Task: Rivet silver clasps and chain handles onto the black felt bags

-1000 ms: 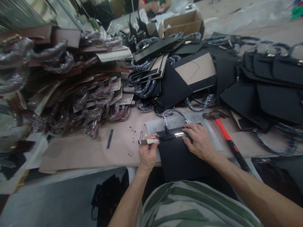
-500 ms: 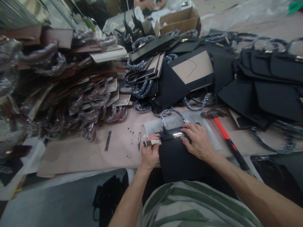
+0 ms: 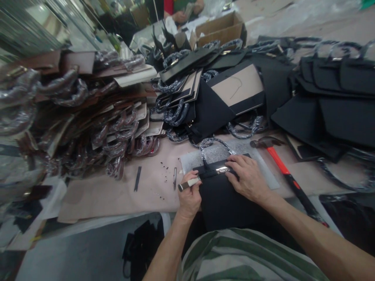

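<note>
Gripping a pale-handled tool (image 3: pixel 189 183) in a closed fist, the left hand (image 3: pixel 190 197) sits at the left edge of a black bag (image 3: pixel 222 199), with the tool held level and 1 end at the bag's top band. The right hand (image 3: pixel 249 179) lies open and flat on that band, fingers close together, touching the metal clasp (image 3: pixel 222 169). The bag rests on a grey pad (image 3: pixel 193 158) on the worktop (image 3: pixel 117 187). A red-handled hammer (image 3: pixel 281 166) lies just right of the right hand. Small black screws (image 3: pixel 164 168) lie left of the left hand.
</note>
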{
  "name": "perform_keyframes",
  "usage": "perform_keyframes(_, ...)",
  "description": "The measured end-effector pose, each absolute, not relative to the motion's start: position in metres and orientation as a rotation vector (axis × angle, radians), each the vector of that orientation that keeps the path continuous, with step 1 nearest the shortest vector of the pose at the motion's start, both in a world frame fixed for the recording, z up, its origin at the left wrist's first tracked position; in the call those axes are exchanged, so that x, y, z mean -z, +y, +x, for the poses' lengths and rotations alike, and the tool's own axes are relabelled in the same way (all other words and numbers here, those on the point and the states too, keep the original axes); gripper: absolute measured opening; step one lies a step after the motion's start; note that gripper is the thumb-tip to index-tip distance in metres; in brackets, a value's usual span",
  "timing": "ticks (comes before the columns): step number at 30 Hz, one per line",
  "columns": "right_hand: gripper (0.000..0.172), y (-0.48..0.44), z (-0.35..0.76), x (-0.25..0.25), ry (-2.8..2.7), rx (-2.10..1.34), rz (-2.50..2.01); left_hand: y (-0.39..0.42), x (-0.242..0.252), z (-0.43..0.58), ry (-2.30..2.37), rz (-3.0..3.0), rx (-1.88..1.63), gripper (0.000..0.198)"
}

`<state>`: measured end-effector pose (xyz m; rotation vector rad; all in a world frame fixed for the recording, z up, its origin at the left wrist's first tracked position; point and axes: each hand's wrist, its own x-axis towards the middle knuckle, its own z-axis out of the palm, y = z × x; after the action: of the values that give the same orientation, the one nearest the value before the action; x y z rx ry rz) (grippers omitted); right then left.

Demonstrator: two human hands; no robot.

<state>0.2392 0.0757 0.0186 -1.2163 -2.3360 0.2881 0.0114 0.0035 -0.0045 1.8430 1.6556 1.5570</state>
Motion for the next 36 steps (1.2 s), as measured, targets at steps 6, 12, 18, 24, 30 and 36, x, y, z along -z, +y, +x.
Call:
perform_keyframes(6,0.022,0.077,0.240,-0.016,-2.345,-0.290,-1.222,0.011,0.000,0.010,1.601,1.898,-1.498,0.010)
perform_keyframes(12,0.022,0.077,0.240,-0.015,-2.329,-0.301,-1.224,0.019,-0.008,0.008,1.588,1.978,-1.404,0.011)
perform_keyframes(18,0.021,0.075,0.240,-0.016,-2.314,-0.311,-1.223,0.020,-0.009,0.011,1.610,1.985,-1.374,0.012)
perform_keyframes(24,0.021,0.074,0.248,-0.016,-2.116,-0.295,-1.162,0.024,-0.011,0.013,1.593,1.983,-1.343,0.013)
perform_keyframes(30,0.025,0.063,0.324,-0.024,-2.007,0.093,-1.623,0.023,-0.015,0.016,1.619,1.924,-1.281,0.018)
perform_keyframes(36,0.023,0.063,0.371,-0.021,-2.229,-0.083,-1.853,0.023,-0.020,0.020,1.651,1.847,-1.253,0.015)
